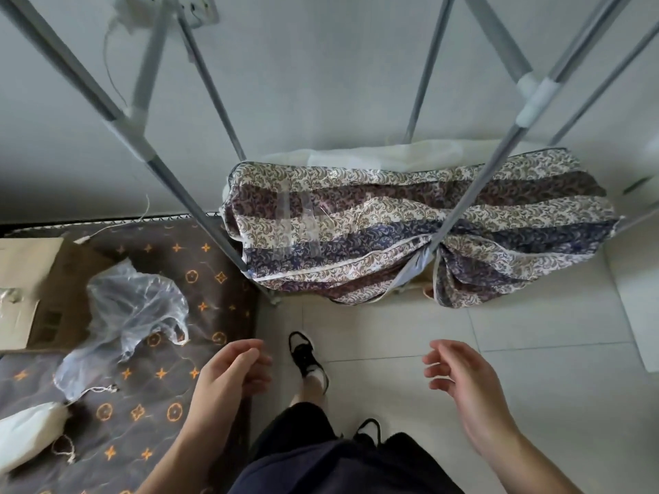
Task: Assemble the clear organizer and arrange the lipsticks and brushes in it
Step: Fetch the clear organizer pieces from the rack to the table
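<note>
No organizer, lipstick or brush is in view. My left hand [233,369] hangs over the edge of a dark patterned mat [149,404], fingers loosely curled and holding nothing. My right hand [460,376] hovers above the pale tiled floor [535,369], fingers relaxed and empty. An opened cardboard box [32,290] lies at the far left on the mat, with a crumpled clear plastic bag [124,315] beside it. A white cloth pouch [28,433] with a string lies at the mat's lower left.
A grey metal-pole rack [171,180] stands ahead, with a floral fabric cover [410,237] bunched at its base. My foot in a black shoe [306,358] is on the tiles between my hands. A wall socket [192,8] is at the top left.
</note>
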Demonstrator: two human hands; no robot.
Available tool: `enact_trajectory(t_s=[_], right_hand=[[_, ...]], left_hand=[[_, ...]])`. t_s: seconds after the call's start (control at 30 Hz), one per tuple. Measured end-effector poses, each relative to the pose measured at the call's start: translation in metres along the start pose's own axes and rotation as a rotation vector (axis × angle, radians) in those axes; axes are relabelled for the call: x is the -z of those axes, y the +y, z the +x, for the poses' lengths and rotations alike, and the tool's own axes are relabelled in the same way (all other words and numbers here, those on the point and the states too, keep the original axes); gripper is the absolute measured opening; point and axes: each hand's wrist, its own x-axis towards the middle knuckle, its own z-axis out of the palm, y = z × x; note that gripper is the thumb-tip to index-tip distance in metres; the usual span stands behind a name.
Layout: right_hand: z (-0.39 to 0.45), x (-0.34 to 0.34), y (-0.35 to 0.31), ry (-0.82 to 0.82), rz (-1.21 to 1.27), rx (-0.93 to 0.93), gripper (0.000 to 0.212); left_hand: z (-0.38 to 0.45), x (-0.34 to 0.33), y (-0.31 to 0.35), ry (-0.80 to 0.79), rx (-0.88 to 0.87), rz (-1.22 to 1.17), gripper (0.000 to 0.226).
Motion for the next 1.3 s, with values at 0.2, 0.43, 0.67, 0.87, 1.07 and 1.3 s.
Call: enact_trajectory(t_s=[0.2, 0.43, 0.67, 0.87, 1.07, 1.3], right_hand=[[0.086, -0.050, -0.021, 0.023, -0.058, -0.002, 0.013], [0.200, -0.128, -0.045, -0.014, -0.130, -0.043, 0.012], [0.315, -0.197, -0.044, -0.180, -0.329, -0.087, 0.011], [0.435, -0.259, -0.016, -0.397, -0.872, 0.075, 0.022], [0.523, -0.309, 0.033, -0.437, -1.224, 0.135, 0.081], [0.528, -0.351, 0.072, -0.404, -1.329, 0.141, 0.080]], left_hand=[[0.118, -0.016, 0.031, -0.019, 0.051, 0.079, 0.019], [0.261, -0.039, 0.071, -0.057, 0.136, 0.247, 0.012], [0.390, -0.081, 0.065, -0.078, 0.197, 0.554, 0.013], [0.480, -0.091, 0.020, 0.136, 0.290, 0.679, 0.024], [0.543, -0.096, -0.037, 0.281, 0.200, 0.743, 0.078], [0.556, -0.118, -0.065, 0.193, 0.204, 0.725, 0.068]])
